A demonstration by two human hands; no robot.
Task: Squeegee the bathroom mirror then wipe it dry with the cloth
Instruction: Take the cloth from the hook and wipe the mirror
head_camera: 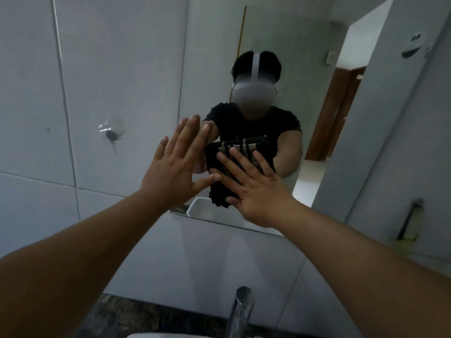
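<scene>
The bathroom mirror [280, 32] hangs on the tiled wall straight ahead. My right hand [256, 191] lies flat with spread fingers on a dark cloth [217, 191] with a striped edge, pressing it against the lower part of the glass. To the left of the cloth, my left hand [175, 167] is open and flat, fingers apart, at the mirror's left edge, holding nothing. A dark-handled tool with a yellowish head [410, 220], possibly the squeegee, hangs on the right wall. The glass reflects me and my arms.
A chrome faucet [240, 311] rises below my arms, beside a dark stone countertop [122, 313]. A small hook [111, 136] sits on the left wall tiles. A white wall fixture [415, 45] is mounted high on the right wall. The mirror reflects a doorway.
</scene>
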